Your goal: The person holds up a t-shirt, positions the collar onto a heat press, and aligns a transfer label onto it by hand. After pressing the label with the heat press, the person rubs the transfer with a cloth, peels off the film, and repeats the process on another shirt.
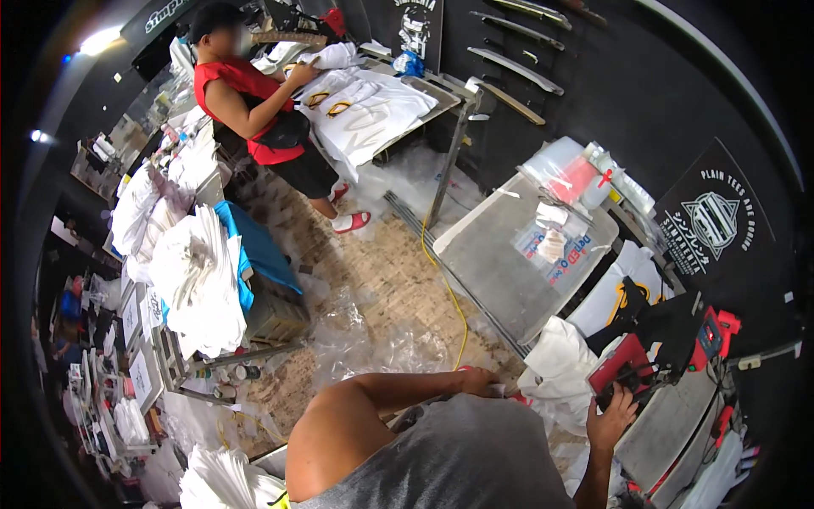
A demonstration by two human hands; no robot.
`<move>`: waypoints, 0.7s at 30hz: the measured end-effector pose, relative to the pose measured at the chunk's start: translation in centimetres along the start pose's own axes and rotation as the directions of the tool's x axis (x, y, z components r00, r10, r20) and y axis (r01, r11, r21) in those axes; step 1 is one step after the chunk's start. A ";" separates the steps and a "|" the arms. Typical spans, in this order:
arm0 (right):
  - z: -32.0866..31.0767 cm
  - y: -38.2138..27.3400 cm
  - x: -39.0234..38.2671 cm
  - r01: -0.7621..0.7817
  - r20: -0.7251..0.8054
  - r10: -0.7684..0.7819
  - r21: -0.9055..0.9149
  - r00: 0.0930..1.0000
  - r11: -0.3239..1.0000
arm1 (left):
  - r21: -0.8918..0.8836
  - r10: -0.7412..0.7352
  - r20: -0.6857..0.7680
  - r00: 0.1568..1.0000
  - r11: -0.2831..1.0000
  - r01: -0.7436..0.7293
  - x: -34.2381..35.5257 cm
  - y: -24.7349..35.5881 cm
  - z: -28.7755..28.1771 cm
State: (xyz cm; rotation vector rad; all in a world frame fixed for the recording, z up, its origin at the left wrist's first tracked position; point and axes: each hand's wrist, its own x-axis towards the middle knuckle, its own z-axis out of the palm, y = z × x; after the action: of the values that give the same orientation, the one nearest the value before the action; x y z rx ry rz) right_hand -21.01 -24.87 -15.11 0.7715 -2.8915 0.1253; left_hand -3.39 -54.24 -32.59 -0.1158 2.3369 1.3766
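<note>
My right hand (612, 419) reaches in from the lower right, its fingers bent over a black handle-like part (626, 382) of a red-and-black machine that looks like a heat press (617, 358). My left hand (480, 382) is out past my chest, beside a crumpled white cloth (560, 360). Its fingertips are partly hidden, and whether it holds anything is unclear. A folded white garment with a black-and-yellow print (623, 293) lies behind the machine, with black fabric (670, 335) next to it.
A grey table (500, 254) holds plastic containers (564, 174). A yellow cord (458, 305) and clear plastic wrap (339, 331) lie on the floor. Piled white shirts (199, 280) fill the left table. A person in red (246, 102) handles white cloth at the far table (386, 140).
</note>
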 end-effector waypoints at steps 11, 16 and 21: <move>1.0 0.3 0.0 -0.018 -0.079 0.020 0.028 0.997 0.999 | 0.069 0.028 0.074 0.997 0.997 -0.033 0.5 0.4 -1.3; 1.1 0.3 -0.1 -0.002 -0.120 0.007 0.041 0.993 0.999 | 0.037 -0.007 0.143 0.990 0.999 0.002 0.0 1.0 -2.5; 1.7 0.6 -0.6 0.010 -0.123 -0.004 0.054 0.992 0.998 | -0.011 -0.084 0.191 0.978 0.996 0.088 -1.5 1.4 -1.8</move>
State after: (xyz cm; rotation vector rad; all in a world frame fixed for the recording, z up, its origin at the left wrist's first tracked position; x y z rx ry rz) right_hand -21.04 -24.25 -16.91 0.7549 -2.7793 0.2431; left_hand -3.00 -55.29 -30.09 -0.0857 2.1363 1.3088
